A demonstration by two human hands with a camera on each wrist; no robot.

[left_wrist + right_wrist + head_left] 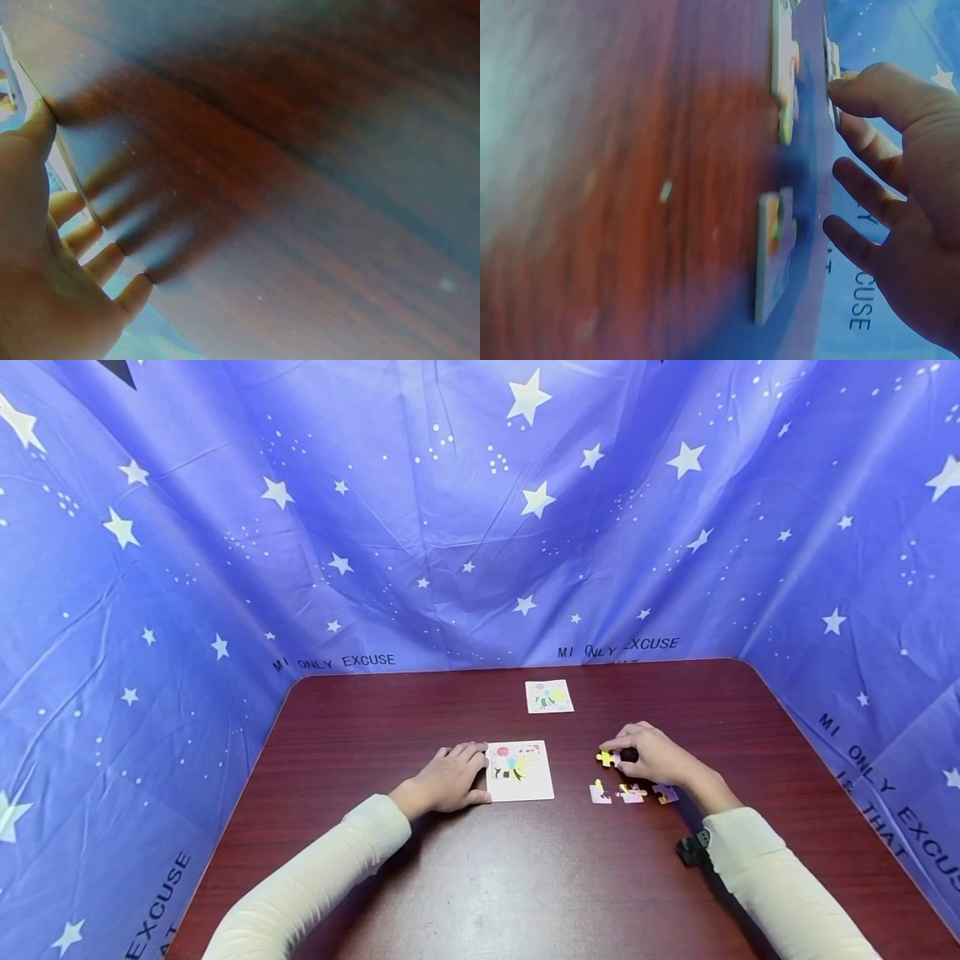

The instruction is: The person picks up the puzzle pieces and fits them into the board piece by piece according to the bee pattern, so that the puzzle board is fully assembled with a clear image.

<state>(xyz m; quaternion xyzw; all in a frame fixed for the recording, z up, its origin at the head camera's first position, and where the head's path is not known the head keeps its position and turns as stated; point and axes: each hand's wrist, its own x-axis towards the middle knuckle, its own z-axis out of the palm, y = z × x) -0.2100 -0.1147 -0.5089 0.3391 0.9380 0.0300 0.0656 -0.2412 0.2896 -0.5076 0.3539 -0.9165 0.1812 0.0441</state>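
A square puzzle board (528, 791) with a partly filled picture lies at the middle of the table. My left hand (453, 779) rests at its left edge; in the left wrist view the fingertips (135, 296) meet the tabletop and the thumb touches the board's edge. My right hand (655, 757) pinches a yellow and purple puzzle piece (605, 758) between thumb and fingers. In the right wrist view that piece (832, 56) stands edge-on. Nearer me lie three loose puzzle pieces: a left one (600, 792), a middle one (632, 793) and a right one (664, 794).
A small printed picture card (550, 697) lies farther back on the dark red wooden table (480, 877). Blue star-patterned cloth (450, 527) hangs behind the table and along both sides. A black device (692, 850) is at the right wrist.
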